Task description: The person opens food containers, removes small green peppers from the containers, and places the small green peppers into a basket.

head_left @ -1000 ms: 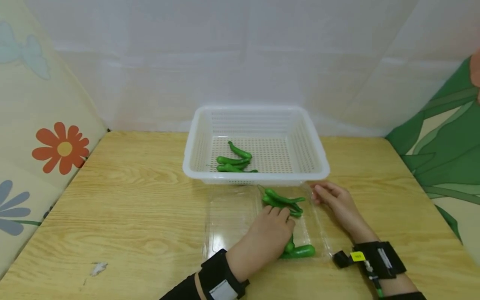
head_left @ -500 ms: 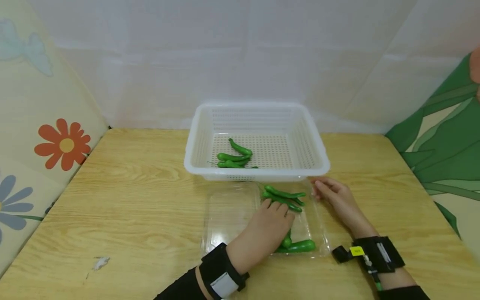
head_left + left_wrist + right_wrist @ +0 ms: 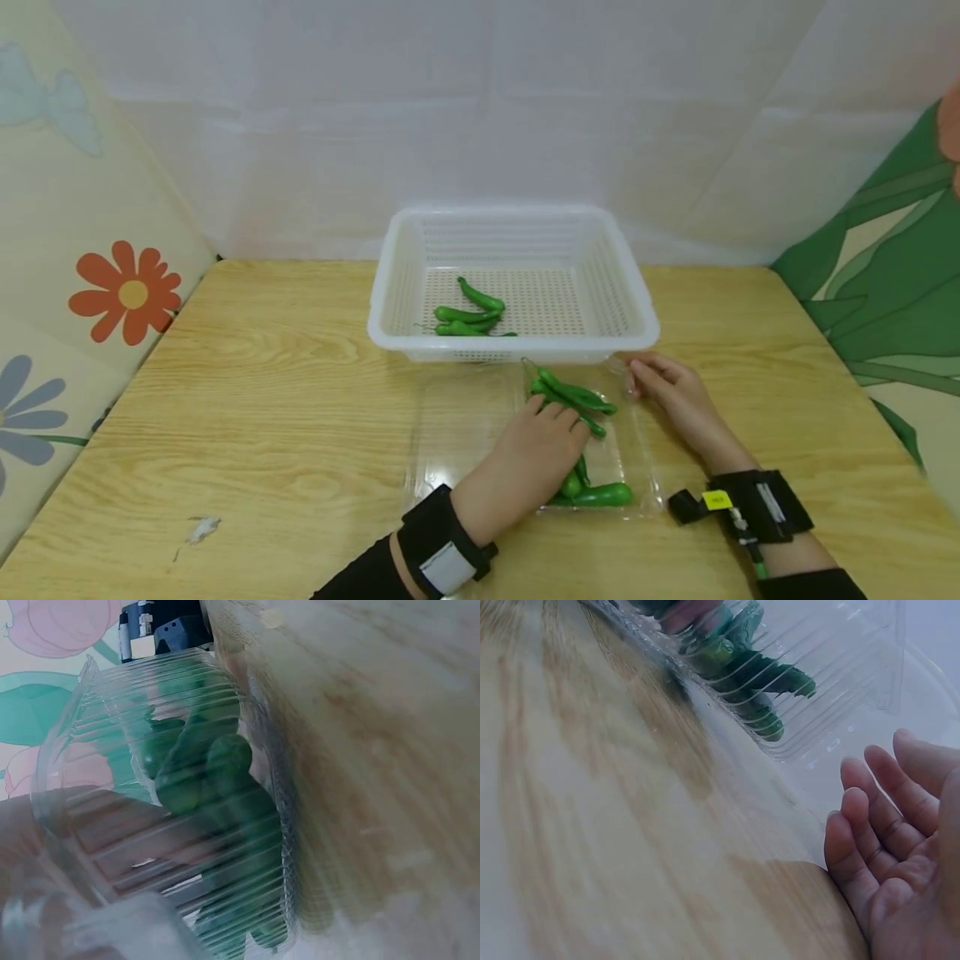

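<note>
In the head view, my left hand (image 3: pixel 536 454) reaches into a clear plastic container, its lid half (image 3: pixel 457 417) folded out to the left. Its fingers curl over slim green peppers (image 3: pixel 577 396), and the palm hides part of them. More peppers (image 3: pixel 603 495) lie by the container's near edge. In the left wrist view, the thumb shows through the ribbed wall (image 3: pixel 97 855), against the peppers (image 3: pixel 240 795). My right hand (image 3: pixel 671 404) is at the container's far right corner. In the right wrist view, that hand (image 3: pixel 900 847) has loosely bent fingers with nothing between them.
A white slotted basket (image 3: pixel 513 343) stands directly behind the container, with several green peppers (image 3: pixel 468 312) on the left of its floor. Both sit on a wood-patterned table (image 3: pixel 285 400). A white sheet (image 3: pixel 480 125) hangs along the back, and flower-printed panels (image 3: pixel 127 292) flank the sides.
Under my left fingers the far peppers have shifted slightly and now slant more toward the near right. My right hand has stayed at the container's corner.
</note>
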Demonstrator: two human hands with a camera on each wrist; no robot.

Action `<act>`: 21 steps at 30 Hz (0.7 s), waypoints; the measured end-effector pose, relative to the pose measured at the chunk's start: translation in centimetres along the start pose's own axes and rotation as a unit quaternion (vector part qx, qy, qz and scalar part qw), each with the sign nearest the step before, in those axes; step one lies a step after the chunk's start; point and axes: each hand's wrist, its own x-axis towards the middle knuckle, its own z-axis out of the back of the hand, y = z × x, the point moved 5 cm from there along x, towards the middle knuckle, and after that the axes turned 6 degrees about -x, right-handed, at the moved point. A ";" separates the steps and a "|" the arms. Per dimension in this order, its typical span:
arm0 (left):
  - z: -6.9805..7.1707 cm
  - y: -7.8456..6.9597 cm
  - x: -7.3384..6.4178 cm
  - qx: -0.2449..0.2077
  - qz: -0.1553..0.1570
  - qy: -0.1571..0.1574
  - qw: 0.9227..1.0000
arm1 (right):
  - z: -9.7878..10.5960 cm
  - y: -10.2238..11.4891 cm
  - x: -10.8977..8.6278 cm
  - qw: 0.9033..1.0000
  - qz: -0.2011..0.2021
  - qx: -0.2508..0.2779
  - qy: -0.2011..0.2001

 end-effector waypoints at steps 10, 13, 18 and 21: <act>0.5 0.3 -0.3 -0.004 -0.034 -0.051 0.998 | -0.1 -0.4 0.0 0.999 -0.022 -0.034 0.016; 0.9 0.5 -0.4 -0.015 -0.040 -0.066 0.997 | -0.3 -0.3 0.0 0.999 -0.023 -0.042 0.019; 2.1 0.3 -0.6 -0.040 -0.053 -0.069 0.995 | -0.1 0.0 0.0 0.999 -0.014 -0.032 0.018; 3.1 -0.2 -0.7 -0.043 -0.070 -0.075 0.994 | 0.0 0.1 0.0 0.999 -0.012 -0.023 0.019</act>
